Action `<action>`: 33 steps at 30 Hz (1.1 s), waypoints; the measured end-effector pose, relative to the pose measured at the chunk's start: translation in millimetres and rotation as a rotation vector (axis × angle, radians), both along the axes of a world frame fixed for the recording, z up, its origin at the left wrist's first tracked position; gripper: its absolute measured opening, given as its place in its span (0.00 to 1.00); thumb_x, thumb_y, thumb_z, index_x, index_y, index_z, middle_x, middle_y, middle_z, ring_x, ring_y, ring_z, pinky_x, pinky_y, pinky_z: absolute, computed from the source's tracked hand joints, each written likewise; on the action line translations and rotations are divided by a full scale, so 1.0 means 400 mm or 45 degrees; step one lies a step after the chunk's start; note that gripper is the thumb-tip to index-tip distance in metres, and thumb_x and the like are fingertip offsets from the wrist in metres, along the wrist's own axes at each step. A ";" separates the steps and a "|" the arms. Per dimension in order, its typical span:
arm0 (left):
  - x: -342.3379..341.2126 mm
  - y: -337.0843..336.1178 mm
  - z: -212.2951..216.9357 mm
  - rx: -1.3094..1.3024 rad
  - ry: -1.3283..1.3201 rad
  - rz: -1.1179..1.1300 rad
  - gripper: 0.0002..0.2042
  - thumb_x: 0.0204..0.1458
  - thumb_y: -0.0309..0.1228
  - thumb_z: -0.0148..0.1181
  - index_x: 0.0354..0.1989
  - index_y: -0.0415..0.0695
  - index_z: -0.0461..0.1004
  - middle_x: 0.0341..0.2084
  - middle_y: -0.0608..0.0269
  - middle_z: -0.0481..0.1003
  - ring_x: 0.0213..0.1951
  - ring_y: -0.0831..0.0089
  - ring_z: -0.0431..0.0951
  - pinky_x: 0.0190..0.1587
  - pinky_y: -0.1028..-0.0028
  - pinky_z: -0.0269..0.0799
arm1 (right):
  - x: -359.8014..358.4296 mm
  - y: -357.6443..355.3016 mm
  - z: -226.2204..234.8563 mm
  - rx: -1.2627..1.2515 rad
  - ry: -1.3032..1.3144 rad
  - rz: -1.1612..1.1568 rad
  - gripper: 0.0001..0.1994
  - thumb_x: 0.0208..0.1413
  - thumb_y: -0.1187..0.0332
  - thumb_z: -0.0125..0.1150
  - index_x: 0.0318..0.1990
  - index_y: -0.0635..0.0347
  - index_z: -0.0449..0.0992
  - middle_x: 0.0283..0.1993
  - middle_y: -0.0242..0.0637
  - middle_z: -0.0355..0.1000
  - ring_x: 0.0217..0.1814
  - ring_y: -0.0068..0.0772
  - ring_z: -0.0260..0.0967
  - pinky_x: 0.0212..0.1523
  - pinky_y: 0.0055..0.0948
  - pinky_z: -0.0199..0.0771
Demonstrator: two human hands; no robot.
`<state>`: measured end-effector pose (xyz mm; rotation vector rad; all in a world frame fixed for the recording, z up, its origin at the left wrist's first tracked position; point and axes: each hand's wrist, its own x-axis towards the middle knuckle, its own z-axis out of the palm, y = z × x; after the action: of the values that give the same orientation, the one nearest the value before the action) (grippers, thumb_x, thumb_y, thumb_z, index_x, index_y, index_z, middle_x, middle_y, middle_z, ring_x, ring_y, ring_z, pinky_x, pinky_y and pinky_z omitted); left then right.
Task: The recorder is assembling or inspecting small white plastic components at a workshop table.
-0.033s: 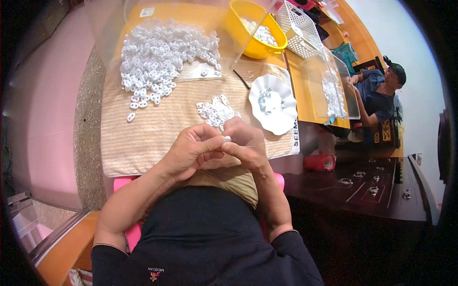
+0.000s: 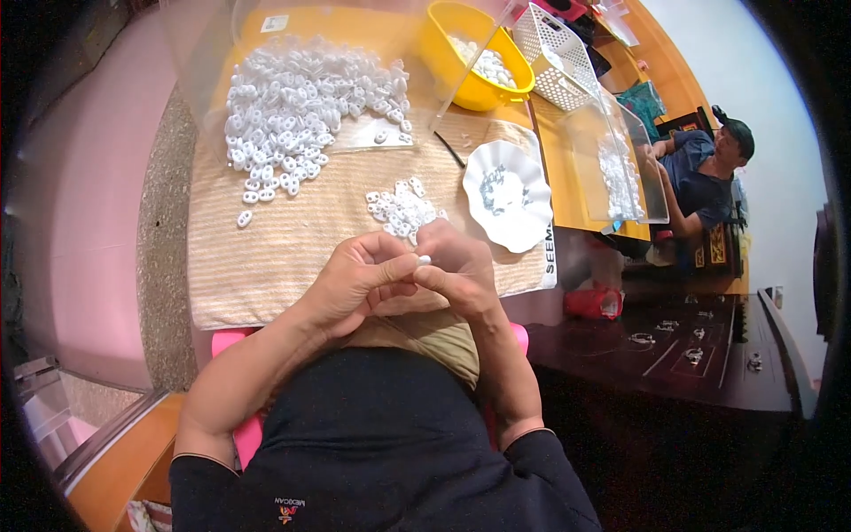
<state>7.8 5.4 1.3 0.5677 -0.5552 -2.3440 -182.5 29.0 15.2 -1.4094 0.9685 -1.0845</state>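
A small home workshop for piecework: heaps of white plastic parts [image 2: 301, 106] cover a cloth-topped counter [image 2: 266, 257], with a yellow bowl [image 2: 474, 58], white basket [image 2: 563, 44] and a second worker [image 2: 700, 173] seated nearby beside dark wooden furniture [image 2: 691, 346].

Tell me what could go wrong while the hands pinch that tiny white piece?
1. The tiny white plastic piece, pinched between the left hand and right hand, could slip and drop into the lap.
2. The small pile of white pieces lies just beyond the knuckles, so a bump might scatter it.
3. The white scalloped dish sits near the striped beige cloth's right edge and could get nudged off.
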 end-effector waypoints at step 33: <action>0.008 -0.012 0.002 -0.057 -0.132 0.122 0.05 0.54 0.30 0.63 0.34 0.43 0.75 0.36 0.64 0.79 0.36 0.80 0.76 0.39 0.78 0.75 | -0.126 -0.337 0.233 -0.849 0.243 -1.086 0.11 0.58 0.73 0.59 0.46 0.71 0.74 0.35 0.39 0.74 0.25 0.20 0.71 0.25 0.20 0.78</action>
<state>11.1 0.6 2.0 0.6825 -0.6129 -2.2161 -232.8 -105.7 108.3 -1.6750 1.4958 -2.0694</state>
